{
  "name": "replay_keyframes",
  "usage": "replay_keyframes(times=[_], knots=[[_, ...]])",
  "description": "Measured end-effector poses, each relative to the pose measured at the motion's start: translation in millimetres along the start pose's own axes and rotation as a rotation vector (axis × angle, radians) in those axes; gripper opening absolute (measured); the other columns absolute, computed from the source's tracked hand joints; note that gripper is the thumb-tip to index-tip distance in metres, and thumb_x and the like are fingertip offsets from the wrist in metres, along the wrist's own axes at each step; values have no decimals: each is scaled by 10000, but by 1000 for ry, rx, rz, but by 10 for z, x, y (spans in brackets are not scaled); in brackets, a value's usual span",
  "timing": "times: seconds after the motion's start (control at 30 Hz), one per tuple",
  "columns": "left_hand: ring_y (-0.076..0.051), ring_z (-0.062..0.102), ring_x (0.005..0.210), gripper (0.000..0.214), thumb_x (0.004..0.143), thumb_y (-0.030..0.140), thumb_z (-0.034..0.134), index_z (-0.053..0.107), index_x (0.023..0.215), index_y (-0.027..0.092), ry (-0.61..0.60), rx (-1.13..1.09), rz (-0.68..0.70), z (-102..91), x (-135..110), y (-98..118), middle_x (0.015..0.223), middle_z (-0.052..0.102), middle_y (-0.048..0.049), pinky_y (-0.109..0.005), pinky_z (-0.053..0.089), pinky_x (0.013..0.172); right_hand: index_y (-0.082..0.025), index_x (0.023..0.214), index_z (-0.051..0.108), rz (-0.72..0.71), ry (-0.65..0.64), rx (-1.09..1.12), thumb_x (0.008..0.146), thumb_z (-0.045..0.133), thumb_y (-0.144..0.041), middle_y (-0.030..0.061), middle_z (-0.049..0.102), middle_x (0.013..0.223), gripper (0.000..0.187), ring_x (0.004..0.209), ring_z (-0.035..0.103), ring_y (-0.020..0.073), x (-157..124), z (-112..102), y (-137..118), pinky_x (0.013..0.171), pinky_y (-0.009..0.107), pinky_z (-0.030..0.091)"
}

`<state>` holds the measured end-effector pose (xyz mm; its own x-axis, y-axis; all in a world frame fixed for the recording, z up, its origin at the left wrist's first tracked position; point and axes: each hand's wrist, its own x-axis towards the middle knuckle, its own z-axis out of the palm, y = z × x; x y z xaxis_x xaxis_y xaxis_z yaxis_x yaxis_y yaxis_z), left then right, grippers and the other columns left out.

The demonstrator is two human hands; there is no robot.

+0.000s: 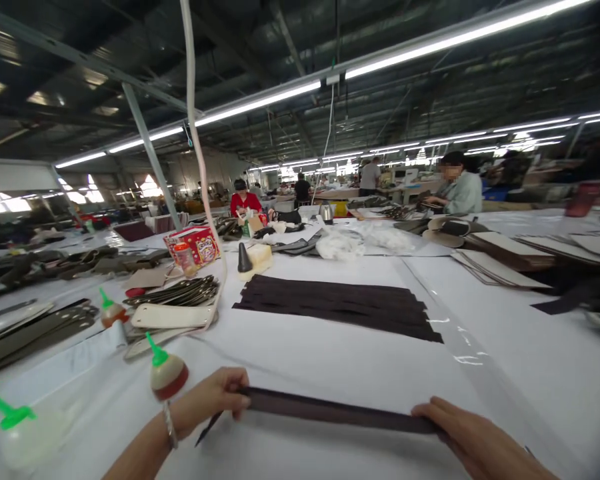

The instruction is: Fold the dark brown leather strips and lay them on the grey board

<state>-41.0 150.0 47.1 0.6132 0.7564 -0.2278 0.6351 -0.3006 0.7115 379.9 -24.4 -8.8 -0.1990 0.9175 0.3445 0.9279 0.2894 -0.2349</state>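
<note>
Grip at both ends: I have the left hand (pixel 227 393) pinched on one dark strip (pixel 325 408), a short tail poking out below it, and the right hand (pixel 447 423) holding the other end. The strip spans the two hands toward the near edge of the counter (pixel 290 353); whether it touches the surface I can't tell. I judge the step in hand to be handling this single strip, drawn out lengthwise; the next move calls for even tension and no twist.

Toward the near left corner I count three green-nozzled bottles: a pale bottle (pixel 25 440) nearest the corner, an amber-bottomed bottle (pixel 167 377) beyond the left forearm, and a smaller bottle (pixel 113 310) farther back. Beyond the hands, well in from the right edge, lies one row of dark strips (pixel 330 303), too overlapped to count. Left of it is one stack of dark pieces (pixel 180 291), also uncountable. Toward the far edge stand one black cone (pixel 244 259), one red box (pixel 200 243) and one kettle (pixel 326 213).
</note>
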Motion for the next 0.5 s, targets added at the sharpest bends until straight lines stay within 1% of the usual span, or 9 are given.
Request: replay_keyframes(times=[0.07,0.13,0.17,0.23,0.3,0.37,0.43,0.5], knots=[[-122,544,609,202,794,375,537,505,770,177,61,-56,26,-107,365,-1,625,567,32,-235,418,615,-293,1076,644,51,-12,-18,914,377,-200,24,687,999,326,880,676,196,230,-148,212,742,271,554],[-110,541,601,223,854,377,536,524,789,164,141,-77,42,-234,774,0,632,549,35,-242,435,618,-264,1067,636,71,-20,-109,922,342,-151,35,667,961,347,825,660,185,513,-275,404,710,273,523],[-110,545,605,233,883,378,533,541,815,156,184,-76,43,-304,984,-1,655,551,32,-251,450,618,-244,1056,636,69,-19,-181,911,321,-105,41,656,935,374,787,649,180,664,-321,494,691,278,502],[-120,575,660,249,919,387,536,576,921,142,264,-51,35,-452,1395,-8,781,592,3,-283,494,637,-210,1031,635,43,-6,-353,873,300,-18,48,631,888,417,752,620,177,964,-363,667,692,300,453],[-144,608,766,264,923,379,549,584,1032,142,330,3,13,-594,1761,-29,940,616,-35,-323,527,691,-185,1010,634,8,17,-483,839,322,26,58,611,868,414,782,591,193,1232,-326,827,729,331,409],[-177,616,877,288,916,363,565,573,1108,149,394,81,-15,-707,2052,-68,1063,608,-61,-365,536,756,-165,988,633,-1,39,-535,827,357,31,72,596,859,375,823,564,219,1437,-217,964,757,359,376],[-206,605,962,311,909,354,577,563,1150,158,456,179,-48,-766,2251,-119,1141,588,-75,-407,526,817,-158,993,628,6,39,-535,822,372,31,80,588,856,361,835,544,236,1562,-69,1067,763,374,358],[-236,576,1050,337,902,352,587,553,1181,166,520,291,-76,-748,2365,-161,1212,560,-87,-459,494,886,-163,1066,608,3,33,-520,814,377,35,81,590,883,395,860,531,243,1608,69,1126,774,382,348]])
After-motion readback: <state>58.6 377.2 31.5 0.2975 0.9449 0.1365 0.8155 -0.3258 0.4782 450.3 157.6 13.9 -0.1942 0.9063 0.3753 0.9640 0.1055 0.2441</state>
